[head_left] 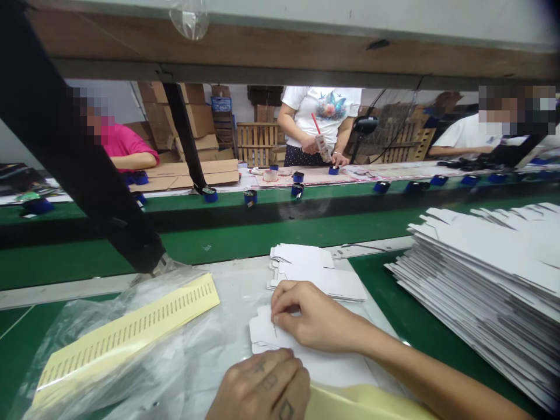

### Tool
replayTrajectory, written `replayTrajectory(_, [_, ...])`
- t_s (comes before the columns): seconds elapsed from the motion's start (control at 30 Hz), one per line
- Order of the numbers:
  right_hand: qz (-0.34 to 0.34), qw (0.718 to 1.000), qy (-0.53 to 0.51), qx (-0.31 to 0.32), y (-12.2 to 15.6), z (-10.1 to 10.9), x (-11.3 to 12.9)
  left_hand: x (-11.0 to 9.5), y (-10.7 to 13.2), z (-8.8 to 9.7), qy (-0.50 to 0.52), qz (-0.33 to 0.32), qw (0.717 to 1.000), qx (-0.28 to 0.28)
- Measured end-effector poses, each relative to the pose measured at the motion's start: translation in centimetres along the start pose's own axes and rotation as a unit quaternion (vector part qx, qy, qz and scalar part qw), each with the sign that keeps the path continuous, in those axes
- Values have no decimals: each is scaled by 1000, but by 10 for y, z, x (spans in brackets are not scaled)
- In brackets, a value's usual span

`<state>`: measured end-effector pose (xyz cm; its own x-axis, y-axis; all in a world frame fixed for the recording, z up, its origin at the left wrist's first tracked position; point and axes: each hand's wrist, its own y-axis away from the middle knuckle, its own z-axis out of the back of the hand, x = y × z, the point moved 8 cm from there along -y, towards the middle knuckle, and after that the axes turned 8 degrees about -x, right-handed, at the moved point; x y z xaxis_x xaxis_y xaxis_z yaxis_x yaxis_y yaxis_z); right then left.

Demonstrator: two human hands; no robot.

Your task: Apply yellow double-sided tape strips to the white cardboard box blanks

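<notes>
1. The left hand is knuckles-up with fingers curled, overlapping the near edge of a flat white carton; its fingertips are hidden, so I cannot tell whether it pinches anything. A yellow sheet emerges beside it.
2. The right hand rests on the carton, thumb and forefinger drawn close by a small dark marking; whether anything thin is between them, I cannot tell.
3. The carton lies beneath both hands on a pale work surface. It could skid if the left hand's weight came off, and uneven finger pressure might crease its flaps. Its flapped end points left and slightly away; the long axis, partly covered, seems to run from there toward near right.
4. Just beyond lies a small carton pile; a taller stack stands right.
5. Farther, blue pieces line a green belt.
</notes>
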<state>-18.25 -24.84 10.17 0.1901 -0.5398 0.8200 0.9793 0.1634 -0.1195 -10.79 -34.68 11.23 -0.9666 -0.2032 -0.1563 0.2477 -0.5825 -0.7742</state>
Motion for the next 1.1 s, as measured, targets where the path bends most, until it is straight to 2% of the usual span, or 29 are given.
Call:
replayTrajectory(0.13, [10, 1000, 16, -9, 2, 0, 0, 6, 11, -7, 13, 21, 999, 24])
replayTrajectory(0.27, [17, 1000, 15, -21, 0, -1, -2, 6, 15, -3, 1, 7, 1000, 1])
replayTrajectory(0.43, [24, 999, 28, -35, -3, 2, -5, 3, 6, 2, -1, -2, 1000, -17])
replayTrajectory(0.7, [-2, 1000, 13, -13, -2, 1, -8, 3, 6, 3, -11, -2, 1000, -20])
replayTrajectory(0.97, [4, 995, 97, 26, 1, -1, 2, 4, 2, -1, 10, 12, 1000, 0])
replayTrajectory(1.1, [-9, 997, 58, 56, 3, -1, 4, 1, -2, 4, 8, 6, 1000, -23])
